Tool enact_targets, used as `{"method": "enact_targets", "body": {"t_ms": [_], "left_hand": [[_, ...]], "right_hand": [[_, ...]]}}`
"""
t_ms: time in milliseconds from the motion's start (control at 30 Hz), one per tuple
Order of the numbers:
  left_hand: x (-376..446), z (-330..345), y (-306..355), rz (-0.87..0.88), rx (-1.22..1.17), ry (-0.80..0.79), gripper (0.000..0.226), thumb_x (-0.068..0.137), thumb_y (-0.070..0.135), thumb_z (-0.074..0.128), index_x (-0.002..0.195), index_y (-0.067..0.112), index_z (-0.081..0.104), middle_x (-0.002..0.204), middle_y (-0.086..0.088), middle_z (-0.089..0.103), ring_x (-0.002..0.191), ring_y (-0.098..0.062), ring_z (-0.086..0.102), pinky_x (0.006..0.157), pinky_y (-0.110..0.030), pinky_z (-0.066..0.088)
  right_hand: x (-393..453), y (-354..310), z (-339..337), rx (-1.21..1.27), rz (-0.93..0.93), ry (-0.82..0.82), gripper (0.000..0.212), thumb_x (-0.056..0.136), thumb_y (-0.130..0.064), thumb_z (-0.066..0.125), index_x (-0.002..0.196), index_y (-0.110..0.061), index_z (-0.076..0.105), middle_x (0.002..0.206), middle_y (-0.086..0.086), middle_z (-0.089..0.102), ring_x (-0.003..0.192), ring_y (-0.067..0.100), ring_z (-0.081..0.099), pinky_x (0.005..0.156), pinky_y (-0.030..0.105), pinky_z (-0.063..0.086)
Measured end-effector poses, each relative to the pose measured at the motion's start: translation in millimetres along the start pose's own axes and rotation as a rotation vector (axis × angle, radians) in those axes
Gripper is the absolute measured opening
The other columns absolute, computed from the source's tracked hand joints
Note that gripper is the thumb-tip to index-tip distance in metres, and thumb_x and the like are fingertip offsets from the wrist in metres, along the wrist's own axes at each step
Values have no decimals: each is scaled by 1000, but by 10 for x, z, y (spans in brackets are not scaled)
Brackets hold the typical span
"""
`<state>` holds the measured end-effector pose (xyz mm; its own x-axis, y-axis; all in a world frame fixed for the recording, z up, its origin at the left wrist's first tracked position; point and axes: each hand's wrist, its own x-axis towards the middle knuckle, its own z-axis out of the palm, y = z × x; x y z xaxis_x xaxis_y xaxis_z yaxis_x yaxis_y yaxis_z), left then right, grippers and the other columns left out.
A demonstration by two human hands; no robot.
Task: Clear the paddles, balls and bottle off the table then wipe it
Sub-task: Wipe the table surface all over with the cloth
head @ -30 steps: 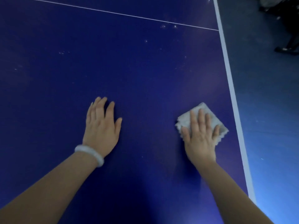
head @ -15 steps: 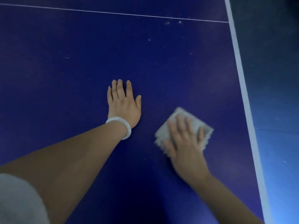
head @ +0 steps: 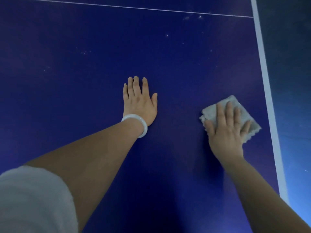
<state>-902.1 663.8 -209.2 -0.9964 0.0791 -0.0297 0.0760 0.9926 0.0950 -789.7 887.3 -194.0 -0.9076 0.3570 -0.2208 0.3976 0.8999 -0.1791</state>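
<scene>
Both hands flat on the table, wiping step in hand.

Right hand (head: 226, 130) presses a grey cloth (head: 242, 111) down with straight fingers, near the white edge stripe (head: 262, 68) on the right; left hand (head: 139, 101), with a white bangle (head: 137, 124) at the wrist, lies palm-down with fingers straight and grasps nothing, seemingly as a brace. No paddles, balls or bottle show on the table (head: 84, 98), so clearing looks done within this view. Pale specks (head: 193, 17) dot the far part near the thin line (head: 117, 7). Judging from that, the next move calls for pushing the cloth forward over those specks with steady flat pressure.
</scene>
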Motion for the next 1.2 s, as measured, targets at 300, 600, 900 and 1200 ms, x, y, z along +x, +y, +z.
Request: {"method": "enact_targets", "body": {"t_ms": [300, 600, 900, 1200], "left_hand": [[29, 35, -9, 0, -36, 21, 65, 101, 47, 16, 154, 10, 15, 160, -19, 14, 150, -33, 5, 123, -47, 6], [146, -3, 156, 14, -102, 48, 63, 101, 41, 30, 151, 4, 25, 158, -23, 17, 149, -36, 8, 122, -49, 9], [660, 47, 608, -222, -19, 11, 71, 99, 53, 9, 156, 11, 4, 161, -21, 5, 150, -35, 1, 122, -51, 5], [679, 45, 617, -251, -42, 20, 72, 97, 54, 10, 156, 13, 10, 161, -18, 10, 150, -32, 3, 122, -50, 5]], "right_hand": [[112, 223, 48, -139, -358, 92, 63, 101, -57, 13, 157, -27, 10, 165, -2, 3, 152, 21, -3, 120, 58, 2], [876, 179, -114, -154, -232, 95, 69, 96, -63, 0, 156, -30, -5, 164, -4, -9, 150, 18, -16, 120, 52, -10], [1587, 637, -354, -118, -180, 128, 72, 93, -67, 3, 157, -33, 2, 164, -7, -2, 151, 17, -8, 120, 51, -9], [2219, 100, -402, -157, -484, 36, 70, 93, -64, 4, 155, -33, -7, 162, -8, -16, 149, 17, -18, 116, 50, -16]]}}
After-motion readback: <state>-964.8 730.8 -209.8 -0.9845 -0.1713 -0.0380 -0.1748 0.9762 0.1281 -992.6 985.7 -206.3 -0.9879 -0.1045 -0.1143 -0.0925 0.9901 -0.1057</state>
